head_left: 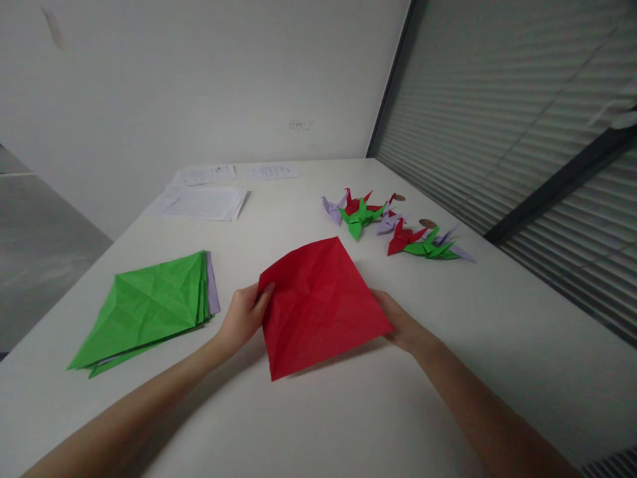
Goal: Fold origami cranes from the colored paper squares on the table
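I have one red sheet [318,299] of paper held between both hands, spread open in the middle of my view over the white surface [318,431]. My left hand [243,315] has its grip closed on the sheet's left edge, thumb on the upper face, the other fingers out of sight behind. My right hand [401,322] is at the right edge, near that corner, with its fingers passing behind the paper — from here I cannot tell how tightly that grip is closed. The sheet is tilted and slightly bowed, with creases across its face; a shadow falls on the surface along its lower edge, and I cannot tell whether its nearest corner touches down.

Just beyond my left wrist, to the left, lies a stack of creased green sheets [154,295], with a lilac sheet [212,285] showing at its right side. Past the red sheet, to the right, I have two groups of folded paper figures — a lilac figure [333,210] and a green figure [359,218] in the farther one, a red figure [403,238] in the nearer. Two brown discs [427,223] rest beside them, toward the blinds [478,113]. Printed pages [199,203] lie at the far left, near the wall [223,79].
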